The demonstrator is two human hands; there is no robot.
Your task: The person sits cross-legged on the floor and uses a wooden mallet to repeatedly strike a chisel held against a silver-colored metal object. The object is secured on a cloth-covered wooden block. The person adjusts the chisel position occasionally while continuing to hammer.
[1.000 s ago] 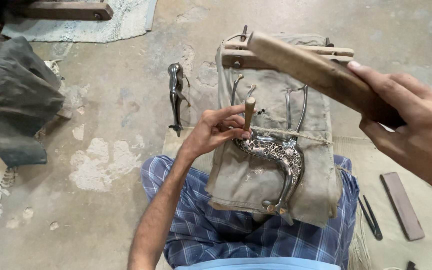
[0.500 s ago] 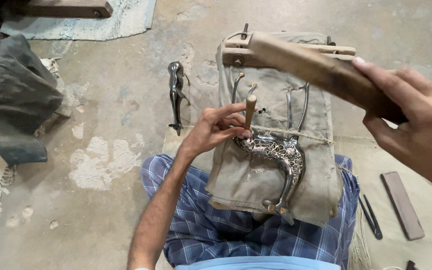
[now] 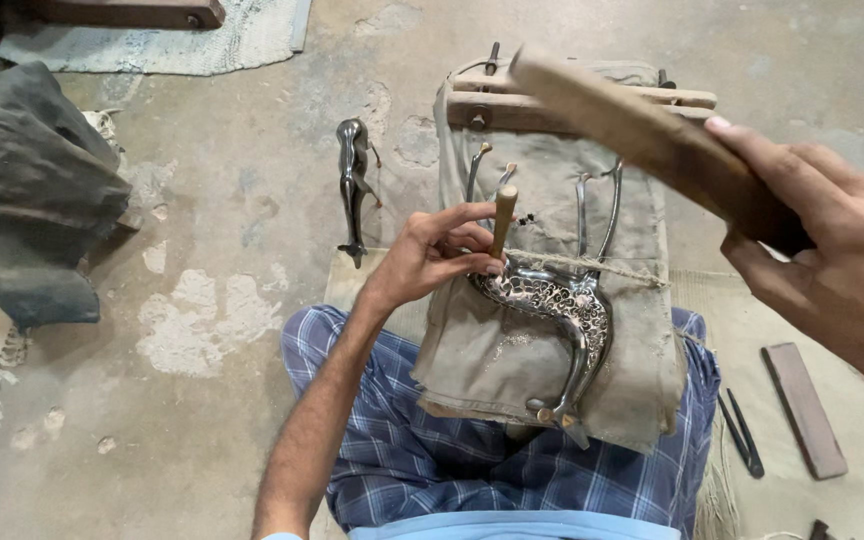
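Observation:
A silver metal deer figure [image 3: 564, 305] with engraved patterning lies on a cloth-covered wooden work board [image 3: 552, 200], tied down by a thin cord [image 3: 602, 265]. My left hand [image 3: 432, 255] pinches a short wooden-handled chisel [image 3: 502, 215] upright against the figure's body. My right hand [image 3: 832, 270] grips a long flat wooden mallet stick [image 3: 632, 125], raised above the board and angled up to the left. The board rests across my lap in blue checked cloth [image 3: 402, 450].
A second dark metal deer figure [image 3: 353, 190] lies on the concrete floor left of the board. A grey cloth bundle [image 3: 22, 190] sits far left. A flat brown bar [image 3: 804, 410] and thin dark tools [image 3: 742, 432] lie on a mat at right.
My right hand and the wooden stick have shifted slightly, staying raised. The left hand keeps the chisel on the figure.

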